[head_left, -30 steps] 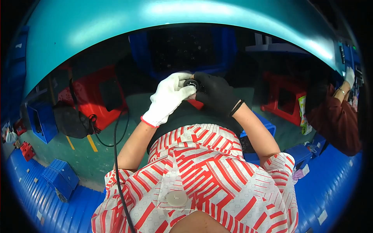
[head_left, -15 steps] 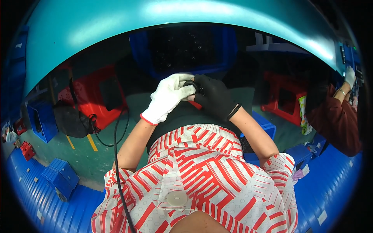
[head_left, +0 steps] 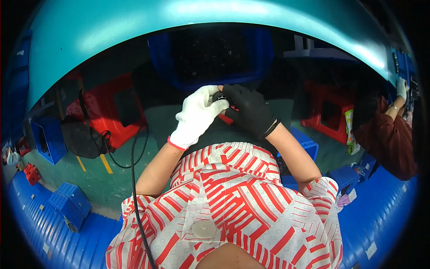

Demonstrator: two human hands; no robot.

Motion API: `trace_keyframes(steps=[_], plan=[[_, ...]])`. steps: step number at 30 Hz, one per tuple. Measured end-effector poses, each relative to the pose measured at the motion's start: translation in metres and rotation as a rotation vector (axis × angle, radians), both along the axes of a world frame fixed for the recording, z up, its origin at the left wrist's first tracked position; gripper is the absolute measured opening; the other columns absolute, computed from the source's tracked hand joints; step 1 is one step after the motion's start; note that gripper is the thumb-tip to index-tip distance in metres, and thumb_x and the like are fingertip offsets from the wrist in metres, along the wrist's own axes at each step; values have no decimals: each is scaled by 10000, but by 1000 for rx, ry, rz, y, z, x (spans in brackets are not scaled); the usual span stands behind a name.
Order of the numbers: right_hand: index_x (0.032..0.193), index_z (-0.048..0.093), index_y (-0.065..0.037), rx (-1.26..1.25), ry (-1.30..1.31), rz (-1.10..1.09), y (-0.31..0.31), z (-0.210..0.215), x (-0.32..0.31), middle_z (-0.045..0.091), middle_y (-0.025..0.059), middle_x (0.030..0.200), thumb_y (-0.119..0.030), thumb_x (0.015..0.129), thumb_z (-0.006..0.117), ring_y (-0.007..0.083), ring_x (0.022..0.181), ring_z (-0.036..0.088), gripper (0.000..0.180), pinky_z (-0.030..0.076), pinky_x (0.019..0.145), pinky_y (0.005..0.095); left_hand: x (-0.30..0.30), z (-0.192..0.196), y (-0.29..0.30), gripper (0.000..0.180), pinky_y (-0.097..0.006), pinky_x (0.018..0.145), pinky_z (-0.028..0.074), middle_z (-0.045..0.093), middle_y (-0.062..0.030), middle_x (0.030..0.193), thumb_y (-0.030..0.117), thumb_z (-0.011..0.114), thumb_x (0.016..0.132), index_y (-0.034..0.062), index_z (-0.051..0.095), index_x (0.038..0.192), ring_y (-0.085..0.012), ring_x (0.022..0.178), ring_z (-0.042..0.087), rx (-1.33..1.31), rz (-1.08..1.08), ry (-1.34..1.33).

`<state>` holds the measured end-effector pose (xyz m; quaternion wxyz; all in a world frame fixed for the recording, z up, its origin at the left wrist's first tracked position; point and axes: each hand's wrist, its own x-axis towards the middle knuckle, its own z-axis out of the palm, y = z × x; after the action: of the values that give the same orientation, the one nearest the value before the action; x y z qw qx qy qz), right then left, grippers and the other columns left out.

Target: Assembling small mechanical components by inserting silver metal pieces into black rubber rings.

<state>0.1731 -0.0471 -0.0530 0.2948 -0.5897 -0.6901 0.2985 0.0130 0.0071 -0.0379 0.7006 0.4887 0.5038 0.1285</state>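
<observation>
My left hand (head_left: pixel 195 117), in a white glove, and my right hand (head_left: pixel 250 110), in a black glove, meet in front of my chest over a small dark round part (head_left: pixel 220 96). Both grips are clenched on it: my white-gloved fingers (head_left: pixel 210 104) curl around its left side and my black-gloved fingers press in from the right, so only its top shows between them. Something red (head_left: pixel 225 118) peeks out just beneath my hands. Beyond them sits a blue crate (head_left: pixel 264 58) with a dark inside. A red stool (head_left: pixel 112 107) stands to my left, beside a black bag (head_left: pixel 80 136) with a black cable (head_left: pixel 133 179). At the far right, another person's maroon sleeve (head_left: pixel 394 141) shows.
</observation>
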Motion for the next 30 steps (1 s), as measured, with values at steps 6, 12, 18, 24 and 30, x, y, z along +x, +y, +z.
trace_keyframes(steps=[6, 12, 18, 24, 30], plan=[[1140, 581, -29, -63, -132, 72, 0, 3, 3, 653, 158, 982, -146, 734, 763, 278, 807, 652, 461, 525, 703, 342, 2, 9, 9, 358, -254, 747, 531, 668, -100, 930, 64, 649, 839, -36, 553, 1169, -147, 813, 660, -23, -64, 36], [1127, 569, -59, -44, 1, 14, 1, 4, 1, 647, 149, 969, -200, 789, 710, 297, 806, 648, 392, 520, 680, 362, -2, 3, 19, 406, -237, 727, 527, 666, -99, 916, 70, 671, 818, -45, 539, 1185, -145, 787, 653, -13, -90, 19], [1142, 552, -61, -191, 172, 27, 3, 6, 11, 629, 153, 974, -209, 771, 728, 299, 837, 633, 437, 507, 717, 360, -2, -1, 14, 485, -234, 718, 515, 647, -124, 926, 55, 662, 814, -66, 480, 1246, -135, 776, 632, 57, -71, -23], [1082, 589, -73, 15, 14, -22, 5, 4, 6, 616, 120, 984, -244, 733, 759, 288, 832, 621, 424, 500, 687, 357, 4, 4, 5, 505, -249, 757, 529, 639, -150, 998, 20, 628, 833, -73, 436, 1291, -150, 813, 644, -11, 71, -158], [1060, 609, -73, 10, -65, 25, 5, 6, 6, 612, 114, 970, -256, 729, 757, 284, 835, 618, 406, 498, 695, 364, 3, 8, 12, 491, -249, 750, 538, 644, -139, 956, 23, 631, 832, -76, 449, 1278, -144, 809, 646, -72, 55, -141]])
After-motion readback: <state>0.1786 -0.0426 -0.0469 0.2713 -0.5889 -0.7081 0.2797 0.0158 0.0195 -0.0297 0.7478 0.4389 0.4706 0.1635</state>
